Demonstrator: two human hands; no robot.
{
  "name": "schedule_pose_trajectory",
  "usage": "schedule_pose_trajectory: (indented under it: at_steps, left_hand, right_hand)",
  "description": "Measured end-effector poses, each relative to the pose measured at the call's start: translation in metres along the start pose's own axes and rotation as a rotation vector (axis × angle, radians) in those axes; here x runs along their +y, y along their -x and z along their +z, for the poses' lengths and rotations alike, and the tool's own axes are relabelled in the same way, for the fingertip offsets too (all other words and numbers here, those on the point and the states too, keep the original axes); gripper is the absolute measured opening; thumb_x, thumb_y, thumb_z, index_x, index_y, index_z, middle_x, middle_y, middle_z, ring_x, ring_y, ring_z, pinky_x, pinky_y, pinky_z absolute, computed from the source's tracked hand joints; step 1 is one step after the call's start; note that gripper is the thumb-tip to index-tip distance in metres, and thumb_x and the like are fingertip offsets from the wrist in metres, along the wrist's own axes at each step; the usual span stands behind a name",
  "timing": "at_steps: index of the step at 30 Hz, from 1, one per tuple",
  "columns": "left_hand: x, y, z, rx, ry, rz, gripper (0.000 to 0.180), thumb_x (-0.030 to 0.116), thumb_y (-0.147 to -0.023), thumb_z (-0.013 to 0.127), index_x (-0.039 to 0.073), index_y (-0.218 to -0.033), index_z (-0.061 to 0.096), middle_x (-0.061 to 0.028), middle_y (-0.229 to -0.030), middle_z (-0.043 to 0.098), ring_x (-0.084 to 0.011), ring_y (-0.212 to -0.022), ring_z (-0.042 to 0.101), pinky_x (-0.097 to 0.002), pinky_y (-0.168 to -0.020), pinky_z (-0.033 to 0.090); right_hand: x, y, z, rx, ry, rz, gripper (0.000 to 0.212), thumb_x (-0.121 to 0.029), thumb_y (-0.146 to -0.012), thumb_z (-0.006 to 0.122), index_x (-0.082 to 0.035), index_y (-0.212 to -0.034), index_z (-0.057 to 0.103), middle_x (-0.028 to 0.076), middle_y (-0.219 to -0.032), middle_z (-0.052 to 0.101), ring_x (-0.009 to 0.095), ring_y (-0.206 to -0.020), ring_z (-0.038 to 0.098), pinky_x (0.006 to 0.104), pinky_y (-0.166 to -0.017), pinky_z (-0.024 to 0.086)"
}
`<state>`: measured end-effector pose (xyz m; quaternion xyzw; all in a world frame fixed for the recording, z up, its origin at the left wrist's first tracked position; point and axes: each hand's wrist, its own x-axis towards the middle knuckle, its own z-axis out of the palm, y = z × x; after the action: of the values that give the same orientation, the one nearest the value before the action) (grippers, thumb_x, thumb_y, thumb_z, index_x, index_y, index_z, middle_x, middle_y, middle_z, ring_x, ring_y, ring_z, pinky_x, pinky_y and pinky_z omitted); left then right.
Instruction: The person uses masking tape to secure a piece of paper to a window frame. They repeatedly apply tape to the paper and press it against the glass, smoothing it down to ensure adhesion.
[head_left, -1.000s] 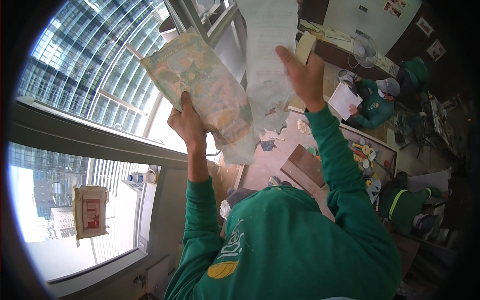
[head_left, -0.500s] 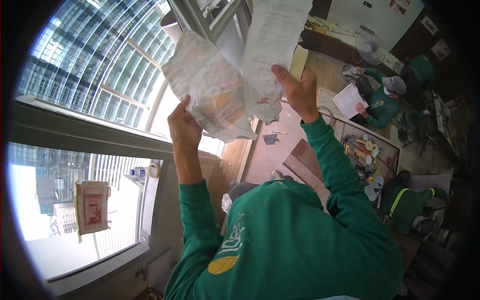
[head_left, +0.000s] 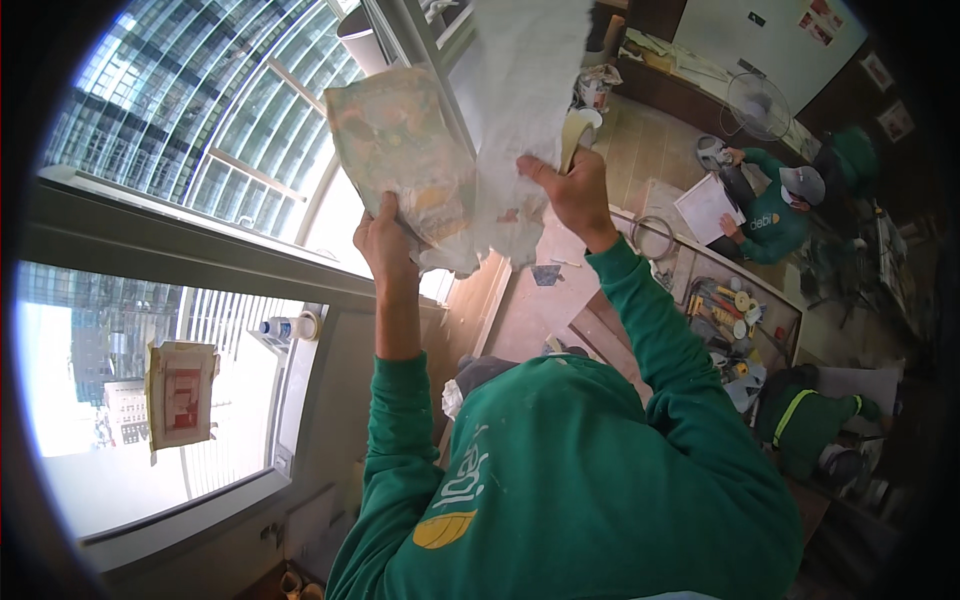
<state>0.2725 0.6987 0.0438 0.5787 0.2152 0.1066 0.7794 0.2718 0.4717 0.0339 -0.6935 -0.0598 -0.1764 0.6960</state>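
My left hand (head_left: 388,238) is closed on the lower edge of a worn, stained sheet of paper (head_left: 390,130), tan with orange and greenish patches. In my right hand (head_left: 578,195), the thumb presses on a long, torn whitish sheet of paper (head_left: 530,85) whose top runs out of the picture. A pale yellow curved strip (head_left: 574,138) stands up at the same hand; its kind I cannot make out. Both sheets are raised in front of me, their ragged lower edges meeting or overlapping. Fingers behind the sheets are hidden.
A window ledge and frame (head_left: 200,235) run along my left, with a reddish framed piece (head_left: 182,395) against the lower pane. Ahead lies a worktable (head_left: 530,310); a tool tray (head_left: 725,310) is on the right. Co-workers (head_left: 775,215) sit at the far right.
The stained sheet has turned to face me more squarely, and my left hand has shifted right. My right hand has moved slightly left and down with the white sheet.
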Motion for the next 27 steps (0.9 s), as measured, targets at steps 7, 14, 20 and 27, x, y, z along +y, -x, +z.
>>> schedule_pose_trajectory:
  at_steps: [7,14,20,27]
  left_hand:
    - [-0.009,0.003,0.003,-0.025,0.108,0.041,0.041,0.019,-0.094,0.062,-0.017,-0.114,0.054,-0.0200,-0.104,0.063,-0.0243,-0.084,0.065,-0.0354,-0.075,0.054]
    - [-0.026,-0.001,0.013,0.044,0.157,0.086,0.037,0.016,-0.098,0.056,-0.017,-0.115,0.054,-0.0186,-0.103,0.065,-0.0228,-0.082,0.066,-0.0344,-0.072,0.055]
    - [-0.040,-0.010,0.021,0.056,0.174,0.051,0.044,0.014,-0.096,0.059,-0.022,-0.118,0.048,-0.0250,-0.113,0.059,-0.0305,-0.094,0.065,-0.0390,-0.081,0.056]
    - [-0.046,-0.021,0.020,0.119,0.147,-0.036,0.043,0.010,-0.096,0.056,-0.021,-0.123,0.047,-0.0254,-0.115,0.059,-0.0314,-0.095,0.065,-0.0399,-0.082,0.054]
  right_hand:
    - [0.010,-0.004,0.017,0.206,0.088,-0.181,0.023,-0.020,-0.087,0.071,0.001,-0.086,0.064,0.009,-0.070,0.066,0.017,-0.063,0.063,0.0315,-0.060,0.049]
    - [0.015,-0.018,0.017,0.338,0.343,-0.450,0.026,-0.023,-0.087,0.072,-0.001,-0.079,0.060,0.013,-0.064,0.061,0.031,-0.054,0.060,0.0360,-0.051,0.045]
    - [0.026,-0.021,0.011,0.410,0.404,-0.472,0.027,-0.024,-0.087,0.072,-0.002,-0.077,0.060,0.012,-0.062,0.059,0.033,-0.053,0.059,0.0374,-0.050,0.044]
    - [0.033,-0.034,0.004,0.451,0.391,-0.514,0.028,-0.023,-0.087,0.073,-0.003,-0.075,0.058,0.011,-0.060,0.057,0.033,-0.051,0.057,0.0378,-0.048,0.043]
